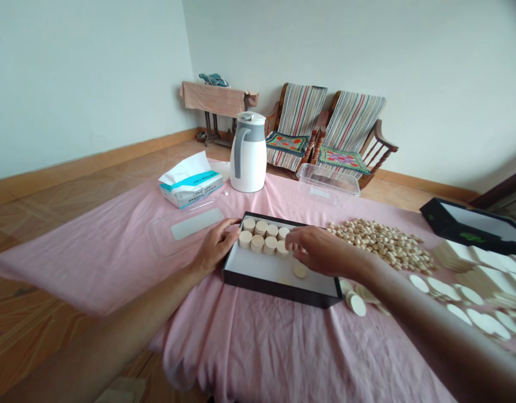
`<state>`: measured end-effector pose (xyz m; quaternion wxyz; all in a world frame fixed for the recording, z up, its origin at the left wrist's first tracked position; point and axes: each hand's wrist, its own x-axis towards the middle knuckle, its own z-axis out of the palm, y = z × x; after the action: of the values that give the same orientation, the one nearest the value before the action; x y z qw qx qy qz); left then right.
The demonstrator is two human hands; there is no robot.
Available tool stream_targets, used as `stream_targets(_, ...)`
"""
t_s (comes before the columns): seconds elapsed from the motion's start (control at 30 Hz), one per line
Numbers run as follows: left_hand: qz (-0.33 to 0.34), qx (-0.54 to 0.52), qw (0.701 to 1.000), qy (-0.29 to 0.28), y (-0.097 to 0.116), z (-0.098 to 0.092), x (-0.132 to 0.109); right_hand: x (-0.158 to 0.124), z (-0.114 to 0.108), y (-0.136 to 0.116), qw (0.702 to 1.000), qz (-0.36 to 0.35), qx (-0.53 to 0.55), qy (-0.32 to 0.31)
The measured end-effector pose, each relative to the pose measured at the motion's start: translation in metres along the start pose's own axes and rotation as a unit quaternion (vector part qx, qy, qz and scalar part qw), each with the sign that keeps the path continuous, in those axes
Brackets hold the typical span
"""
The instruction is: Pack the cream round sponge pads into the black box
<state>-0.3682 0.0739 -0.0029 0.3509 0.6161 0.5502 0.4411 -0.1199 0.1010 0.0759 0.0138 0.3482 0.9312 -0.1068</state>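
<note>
A shallow black box (pixel 278 291) with a white inside lies on the pink tablecloth. Stacks of round wooden discs (pixel 257 242) stand in two rows along its far side. One loose disc (pixel 300 271) lies flat nearer its front right. My left hand (pixel 218 244) grips the box's left end, thumb at the rim. Over the right part of the box is my right hand (pixel 311 248), its fingers curled down at the end of the disc rows. Whatever lies between those fingertips is hidden by the hand.
Right of the box are a heap of small wooden pieces (pixel 379 240), loose discs (pixel 357 304), stacked square wooden pieces (pixel 488 274) and another black box (pixel 472 224). Behind stand a white jug (pixel 253 162), a tissue pack (pixel 193 189), a clear tray (pixel 329 179) and a clear lid (pixel 163 235).
</note>
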Motion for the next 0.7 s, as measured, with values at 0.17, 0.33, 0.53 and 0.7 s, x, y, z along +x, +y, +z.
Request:
stream_targets(0.17, 0.003, 0.001, 1.0, 0.002, -0.003, 0.0, 0.001, -0.022, 0.011, -0.002, 0.996, -0.001, -0.046, -0.082)
stream_targets(0.33, 0.006, 0.003, 1.0, 0.005, -0.002, 0.0, 0.0, -0.018, 0.023, -0.001, 0.996, -0.017, -0.034, -0.081)
stream_targets(0.53, 0.004, -0.006, 1.0, 0.001, 0.003, 0.0, -0.001, -0.017, 0.012, -0.004, 0.998, -0.002, -0.035, -0.048)
stream_targets(0.7, 0.0, -0.024, 1.0, 0.0, 0.0, 0.001, 0.0, 0.014, 0.0, -0.024, 0.999, 0.002, 0.03, 0.031)
